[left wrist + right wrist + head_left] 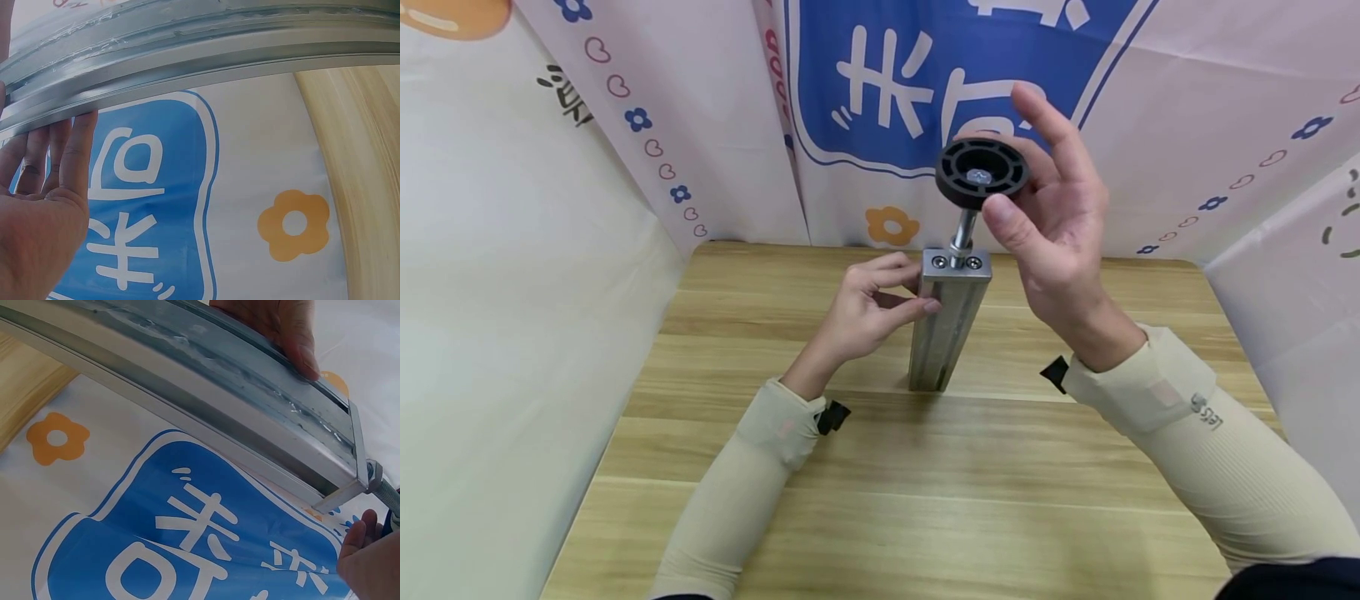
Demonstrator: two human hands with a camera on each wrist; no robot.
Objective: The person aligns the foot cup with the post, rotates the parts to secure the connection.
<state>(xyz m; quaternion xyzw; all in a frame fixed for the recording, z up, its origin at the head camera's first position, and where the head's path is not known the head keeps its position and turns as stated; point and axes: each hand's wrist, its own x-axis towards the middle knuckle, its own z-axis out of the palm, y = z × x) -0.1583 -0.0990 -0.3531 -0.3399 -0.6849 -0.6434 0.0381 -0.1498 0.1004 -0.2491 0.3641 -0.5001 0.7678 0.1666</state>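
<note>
A silver aluminium profile (pixel 946 333) stands upright on the table, capped by a metal end plate with two screws. From the plate rises a threaded rod (pixel 965 232) with a nut, topped by a black round levelling foot (pixel 961 193). My left hand (pixel 874 307) holds the profile just below its top, thumb on the near side and fingers on the far side. At the levelling foot, my right hand (pixel 1063 229) has its thumb at the rim and a finger behind it, the index finger raised. In the right wrist view, the foot is mostly cut off.
Beneath the profile is a wood-grain table (pixel 820 517). Printed cloth (pixel 1187 100) with a blue sign and flowers hangs behind the table's back edge, and pale cloth walls flank both sides. Each wrist carries a small black piece (pixel 832 417) on its cuff.
</note>
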